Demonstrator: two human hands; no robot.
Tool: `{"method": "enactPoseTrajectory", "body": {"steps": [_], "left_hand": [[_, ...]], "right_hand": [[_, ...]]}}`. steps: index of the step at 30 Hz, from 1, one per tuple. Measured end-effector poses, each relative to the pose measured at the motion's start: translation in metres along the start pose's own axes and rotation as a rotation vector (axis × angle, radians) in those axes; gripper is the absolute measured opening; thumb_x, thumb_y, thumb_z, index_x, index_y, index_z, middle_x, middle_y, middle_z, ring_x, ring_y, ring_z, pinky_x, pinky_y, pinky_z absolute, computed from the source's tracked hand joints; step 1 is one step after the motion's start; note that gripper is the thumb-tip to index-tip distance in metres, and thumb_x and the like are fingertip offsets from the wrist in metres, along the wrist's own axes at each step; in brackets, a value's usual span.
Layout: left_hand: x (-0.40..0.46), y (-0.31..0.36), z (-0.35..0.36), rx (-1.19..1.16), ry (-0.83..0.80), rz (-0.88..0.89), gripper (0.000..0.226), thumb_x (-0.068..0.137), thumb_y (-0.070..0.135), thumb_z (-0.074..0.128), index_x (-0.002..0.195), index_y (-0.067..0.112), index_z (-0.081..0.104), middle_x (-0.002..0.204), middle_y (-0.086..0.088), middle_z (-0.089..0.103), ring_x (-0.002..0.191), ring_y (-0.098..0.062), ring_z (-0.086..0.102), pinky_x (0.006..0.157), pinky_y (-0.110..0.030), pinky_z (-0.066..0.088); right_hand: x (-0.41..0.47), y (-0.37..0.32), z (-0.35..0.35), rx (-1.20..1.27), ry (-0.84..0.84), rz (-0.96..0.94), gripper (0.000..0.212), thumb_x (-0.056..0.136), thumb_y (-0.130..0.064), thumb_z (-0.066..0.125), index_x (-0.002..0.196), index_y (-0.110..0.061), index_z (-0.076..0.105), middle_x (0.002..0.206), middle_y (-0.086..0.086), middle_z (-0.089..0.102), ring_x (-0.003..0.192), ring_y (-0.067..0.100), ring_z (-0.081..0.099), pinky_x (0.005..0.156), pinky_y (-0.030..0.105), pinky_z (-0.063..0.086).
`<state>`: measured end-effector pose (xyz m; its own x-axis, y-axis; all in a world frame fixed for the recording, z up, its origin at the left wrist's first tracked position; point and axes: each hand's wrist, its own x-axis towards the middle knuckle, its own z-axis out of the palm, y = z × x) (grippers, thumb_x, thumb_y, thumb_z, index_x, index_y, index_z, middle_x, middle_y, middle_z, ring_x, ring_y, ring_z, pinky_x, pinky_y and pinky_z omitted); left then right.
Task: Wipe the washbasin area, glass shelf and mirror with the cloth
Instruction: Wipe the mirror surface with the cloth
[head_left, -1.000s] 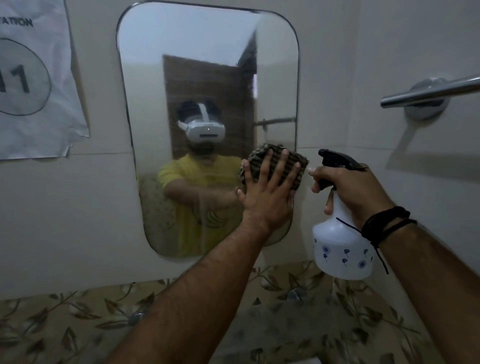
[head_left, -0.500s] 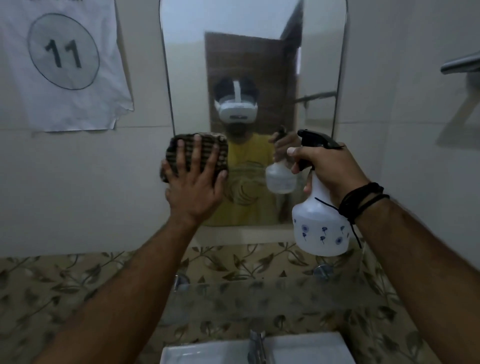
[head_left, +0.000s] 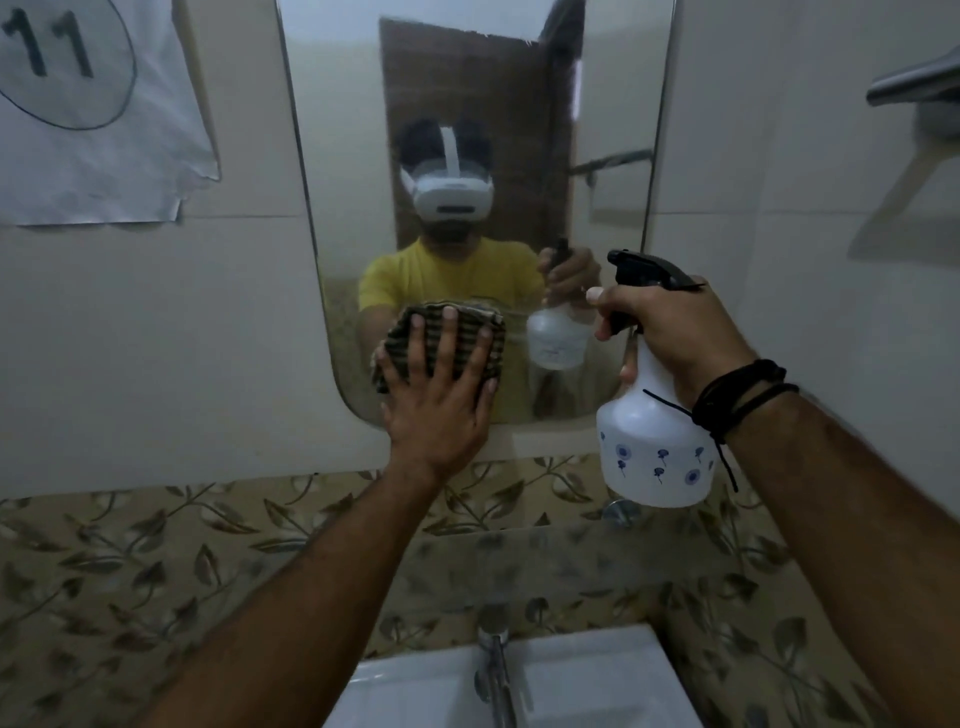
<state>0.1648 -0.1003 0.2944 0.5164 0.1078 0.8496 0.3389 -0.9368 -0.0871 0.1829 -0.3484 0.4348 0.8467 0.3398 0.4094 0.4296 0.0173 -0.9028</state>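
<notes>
Left hand: one, my left hand (head_left: 439, 405) lies flat at frame centre, fingers straight and spread, pressing on the cloth
Cloth: one striped cloth (head_left: 441, 338), folded, pinned under my fingers against the lower left part of the mirror
Mirror: one mirror (head_left: 613, 130) with rounded lower corners, filling the upper middle of the frame; the glass looks hazy
Right hand: one, my right hand (head_left: 670, 332) at centre right, fingers curled round the neck of the spray bottle, index finger stretched out along the black head
Spray bottle: one white spray bottle (head_left: 654, 452) with small blue flower marks, held upright in front of the mirror's lower right corner, apart from the glass
Wristbands: several dark cords (head_left: 743, 395) round my right wrist; I cannot count them exactly
Washbasin: one white washbasin (head_left: 597, 680) at the bottom centre, with one metal tap (head_left: 493, 670) standing at its back
Paper: one sheet (head_left: 93, 114) with "11" in a circle, upper left
Rail: one metal rail (head_left: 914, 78), upper right edge
Tiles: a band of leaf-patterned tiles (head_left: 130, 561) across the lower frame
</notes>
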Motion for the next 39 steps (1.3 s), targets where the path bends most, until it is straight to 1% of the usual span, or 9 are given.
{"method": "enactPoseTrajectory", "body": {"steps": [3,8,12,15,18,23,27,32,39], "left_hand": [[0.013,0.034,0.003,-0.047,-0.007,0.060,0.067,0.102,0.054,0.035,0.162,0.034,0.013,0.171,-0.006,-0.005,0.156,-0.038,-0.005,0.116,-0.073,0.000],[0.028,0.090,0.017,-0.066,-0.047,0.176,0.070,0.099,0.048,0.044,0.162,0.035,0.016,0.171,-0.003,0.000,0.156,-0.035,-0.005,0.115,-0.073,-0.002],[0.030,0.116,0.023,-0.068,-0.093,0.210,0.079,0.092,0.045,0.051,0.162,0.034,0.016,0.171,-0.004,0.000,0.156,-0.036,-0.002,0.115,-0.074,-0.004],[0.028,0.112,0.022,-0.059,-0.098,0.242,0.079,0.090,0.044,0.054,0.161,0.034,0.020,0.171,-0.003,0.003,0.156,-0.036,0.000,0.115,-0.074,-0.001],[0.022,0.099,0.020,-0.028,-0.124,0.315,0.081,0.087,0.049,0.063,0.158,0.035,0.028,0.171,-0.002,0.006,0.157,-0.034,0.003,0.115,-0.074,0.004],[0.000,0.072,0.019,0.019,-0.154,0.355,0.075,0.087,0.049,0.064,0.154,0.036,0.035,0.171,0.002,0.006,0.157,-0.031,0.005,0.117,-0.072,-0.001],[-0.022,0.043,0.018,0.027,-0.124,0.303,0.080,0.085,0.038,0.065,0.157,0.040,0.029,0.171,0.002,0.008,0.157,-0.031,0.008,0.117,-0.072,0.004],[-0.045,0.007,0.014,0.038,-0.055,0.162,0.083,0.087,0.031,0.064,0.160,0.040,0.024,0.171,0.000,0.008,0.156,-0.035,0.005,0.115,-0.074,0.009],[-0.073,-0.042,0.014,0.009,-0.006,-0.122,0.069,0.094,0.035,0.061,0.157,0.035,0.034,0.170,-0.009,0.013,0.154,-0.042,0.009,0.112,-0.075,0.020]], "right_hand": [[-0.002,0.013,-0.007,0.009,0.027,0.033,0.007,0.093,-0.023,0.075,0.087,-0.020,0.074,0.080,0.016,0.073,0.036,0.016,0.053,0.042,0.025,0.047],[-0.021,0.052,-0.018,-0.017,0.055,0.125,0.023,0.092,-0.026,0.077,0.082,-0.005,0.075,0.079,0.020,0.074,0.038,0.028,0.052,0.051,0.033,0.049],[-0.029,0.078,-0.023,-0.009,0.068,0.200,0.022,0.091,-0.026,0.078,0.086,-0.005,0.076,0.079,0.018,0.075,0.038,0.030,0.054,0.054,0.038,0.048],[-0.030,0.090,-0.018,-0.027,0.064,0.234,0.031,0.090,-0.030,0.078,0.089,0.001,0.077,0.084,0.021,0.077,0.038,0.029,0.055,0.054,0.037,0.049],[-0.030,0.096,-0.005,-0.019,0.040,0.226,0.024,0.090,-0.029,0.078,0.088,-0.005,0.078,0.089,0.025,0.075,0.039,0.027,0.055,0.049,0.032,0.048],[-0.031,0.097,0.023,0.024,-0.026,0.234,0.019,0.091,-0.028,0.078,0.091,-0.009,0.079,0.088,0.026,0.075,0.041,0.028,0.056,0.048,0.032,0.050],[-0.032,0.098,0.039,0.050,-0.061,0.227,0.016,0.092,-0.025,0.078,0.090,-0.009,0.078,0.083,0.027,0.071,0.039,0.024,0.054,0.044,0.029,0.049],[-0.032,0.103,0.050,0.073,-0.073,0.274,0.026,0.091,-0.027,0.079,0.089,-0.001,0.076,0.074,0.012,0.072,0.043,0.028,0.052,0.058,0.040,0.053],[-0.034,0.108,0.062,0.108,-0.101,0.267,0.007,0.092,-0.022,0.078,0.091,-0.015,0.076,0.077,0.015,0.069,0.040,0.022,0.048,0.044,0.029,0.045]]}}
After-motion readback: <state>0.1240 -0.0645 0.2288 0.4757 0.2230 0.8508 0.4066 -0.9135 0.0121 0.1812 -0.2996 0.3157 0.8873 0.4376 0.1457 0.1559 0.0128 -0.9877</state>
